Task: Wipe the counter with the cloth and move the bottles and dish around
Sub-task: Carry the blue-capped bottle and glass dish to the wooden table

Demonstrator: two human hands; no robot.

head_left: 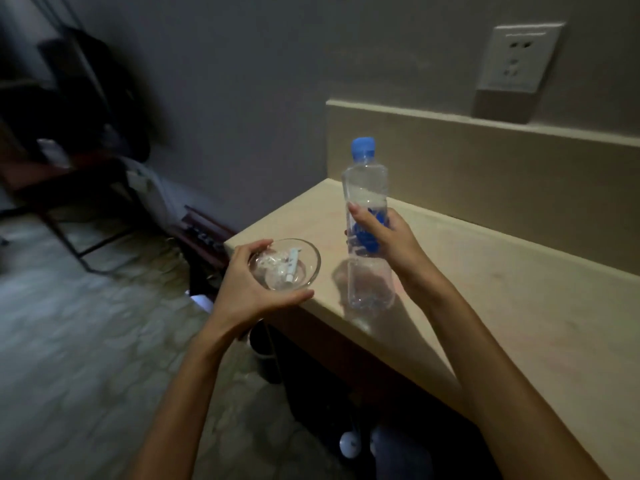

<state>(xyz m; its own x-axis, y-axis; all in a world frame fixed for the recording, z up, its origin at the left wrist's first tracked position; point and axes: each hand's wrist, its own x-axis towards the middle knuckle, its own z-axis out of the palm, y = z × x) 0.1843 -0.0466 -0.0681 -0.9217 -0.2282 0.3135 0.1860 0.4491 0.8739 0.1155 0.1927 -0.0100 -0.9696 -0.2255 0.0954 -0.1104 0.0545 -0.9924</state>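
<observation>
A clear glass dish (304, 261) with small white bits in it sits at the left corner of the beige counter (502, 299). My left hand (249, 285) grips the dish by its near and left rim. A clear plastic bottle (367, 188) with a blue cap and blue label stands upright near the counter's front edge, right of the dish. My right hand (388, 237) wraps around the bottle's middle. No cloth is in view.
A raised beige backsplash (485, 157) runs along the counter's far side, with a white wall socket (519, 57) above it. Left of the counter is tiled floor, a dark chair (69, 188) and a low dark rack (204, 233). Dark objects stand under the counter.
</observation>
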